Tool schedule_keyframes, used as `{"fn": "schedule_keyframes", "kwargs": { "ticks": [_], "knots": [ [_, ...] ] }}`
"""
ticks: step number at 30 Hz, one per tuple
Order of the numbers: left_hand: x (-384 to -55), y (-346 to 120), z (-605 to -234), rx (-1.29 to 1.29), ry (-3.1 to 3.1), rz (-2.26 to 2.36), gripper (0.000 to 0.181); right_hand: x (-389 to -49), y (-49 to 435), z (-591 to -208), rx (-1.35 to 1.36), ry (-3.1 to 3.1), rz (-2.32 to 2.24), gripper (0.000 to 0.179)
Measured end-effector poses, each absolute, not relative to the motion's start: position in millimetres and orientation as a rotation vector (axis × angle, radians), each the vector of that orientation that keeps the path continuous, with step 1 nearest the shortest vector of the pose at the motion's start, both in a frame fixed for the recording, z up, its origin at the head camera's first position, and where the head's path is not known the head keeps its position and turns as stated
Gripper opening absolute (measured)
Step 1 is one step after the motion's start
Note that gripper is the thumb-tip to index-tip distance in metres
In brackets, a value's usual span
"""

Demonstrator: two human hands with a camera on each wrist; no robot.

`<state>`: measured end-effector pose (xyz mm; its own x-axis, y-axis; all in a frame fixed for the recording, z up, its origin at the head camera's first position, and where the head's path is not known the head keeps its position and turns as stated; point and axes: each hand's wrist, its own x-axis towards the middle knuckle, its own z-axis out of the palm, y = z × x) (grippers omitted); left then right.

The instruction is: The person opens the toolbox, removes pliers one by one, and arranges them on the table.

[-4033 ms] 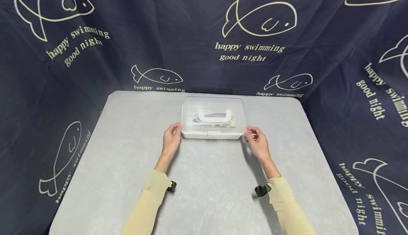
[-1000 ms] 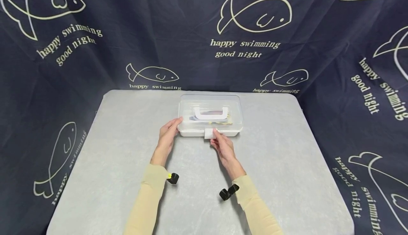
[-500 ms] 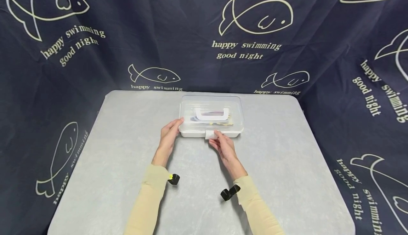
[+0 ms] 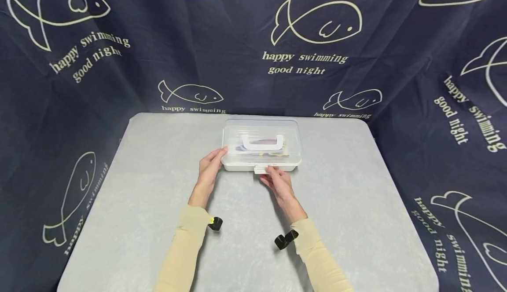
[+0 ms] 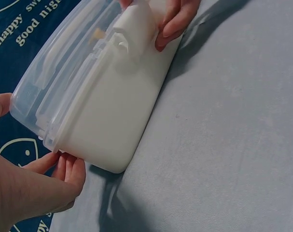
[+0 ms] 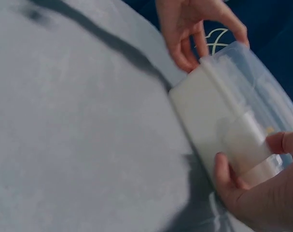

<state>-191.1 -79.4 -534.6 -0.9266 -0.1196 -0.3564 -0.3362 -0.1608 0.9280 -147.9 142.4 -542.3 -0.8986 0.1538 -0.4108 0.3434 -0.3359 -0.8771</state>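
A white plastic storage box (image 4: 237,167) with a clear lid (image 4: 259,127) stands near the table's back edge, lid down. The white handle (image 4: 262,146) lies on top, and flat coloured items (image 4: 273,154) show through the lid. My left hand (image 4: 209,168) holds the box's left end. In the left wrist view its thumb touches the lid and its fingers (image 5: 71,174) curl against the base. At the front middle, my right hand (image 4: 279,184) pinches the white latch (image 4: 259,169), thumb above and fingers below. The latch (image 5: 136,21) stands out from the box front.
The box rests on a grey table (image 4: 237,230). Dark blue fabric (image 4: 245,63) with fish prints and lettering hangs behind and at both sides. Small black cameras (image 4: 215,223) sit at both sleeve cuffs.
Four seconds ago both hands were at the box's ends; my right hand has since moved to the front latch. In the last second the latch has tilted outward. My left hand stays at the left end.
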Motion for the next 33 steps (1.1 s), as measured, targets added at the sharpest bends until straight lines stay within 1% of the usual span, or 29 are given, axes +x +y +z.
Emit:
{"fn": "schedule_keyframes", "kwargs": {
  "ticks": [2,5,11,13,24,33],
  "knots": [
    [-191.6,-79.4,-534.4,-0.536,1.931,2.227,0.068,-149.1,144.9,-546.0,0.669,1.734,-2.383,0.012],
    [-191.2,-79.7,-534.0,-0.526,1.932,2.227,0.070,-150.4,148.4,-551.0,0.663,1.720,-2.390,0.017],
    [-190.7,-80.0,-534.7,-0.528,1.940,2.227,0.072,-149.5,152.3,-553.1,0.604,1.842,-2.320,0.034],
    [-190.3,-79.6,-534.6,-0.530,1.941,2.227,0.073,-148.4,153.7,-552.3,0.599,1.915,-2.286,0.037],
    [-185.1,-81.7,-531.8,-0.522,1.991,2.190,0.079,-144.9,174.2,-546.7,0.669,2.162,-2.216,0.034],
    [-179.8,-83.6,-531.8,-0.483,2.035,2.184,0.066,-142.7,191.8,-534.5,0.714,2.232,-2.130,0.048]
  ]
}}
